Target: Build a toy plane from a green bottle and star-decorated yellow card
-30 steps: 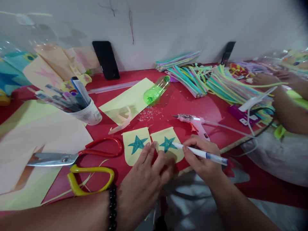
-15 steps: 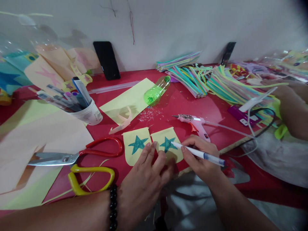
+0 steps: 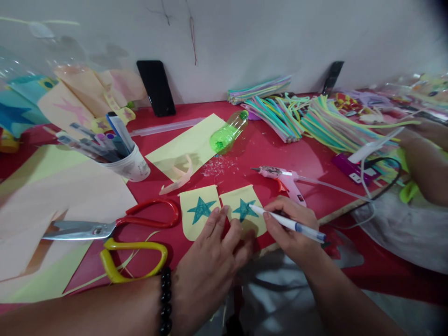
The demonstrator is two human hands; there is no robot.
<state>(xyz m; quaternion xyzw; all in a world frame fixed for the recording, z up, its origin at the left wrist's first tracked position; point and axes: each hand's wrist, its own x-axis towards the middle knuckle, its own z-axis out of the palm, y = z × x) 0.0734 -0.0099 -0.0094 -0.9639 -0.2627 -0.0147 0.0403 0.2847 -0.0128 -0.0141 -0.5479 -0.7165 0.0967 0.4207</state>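
My right hand (image 3: 294, 228) grips a white marker (image 3: 280, 218) with a blue end. Its tip touches the teal star on the right yellow paper piece (image 3: 257, 228). My left hand (image 3: 213, 256), with a black bead bracelet at the wrist, lies over the lower edges of both pieces. Its fingers are apart and pressed down, one pair near the left star. The left yellow paper piece (image 3: 191, 231) bears a similar coloured star. Scissors (image 3: 108, 229) with one red and one yellow handle lie open left of my left hand.
A pink glue gun (image 3: 283, 179) lies beyond my right hand. A cup of pens (image 3: 138, 168), yellow paper (image 3: 164, 156), a green plastic bottle (image 3: 224, 137) and pipe cleaners (image 3: 273, 119) stand farther back. A phone (image 3: 156, 88) leans on the wall. Another person's arm (image 3: 425, 168) is at right.
The marker has tilted slightly, its back end shifting a little left and down. My left hand and the paper pieces hold still.
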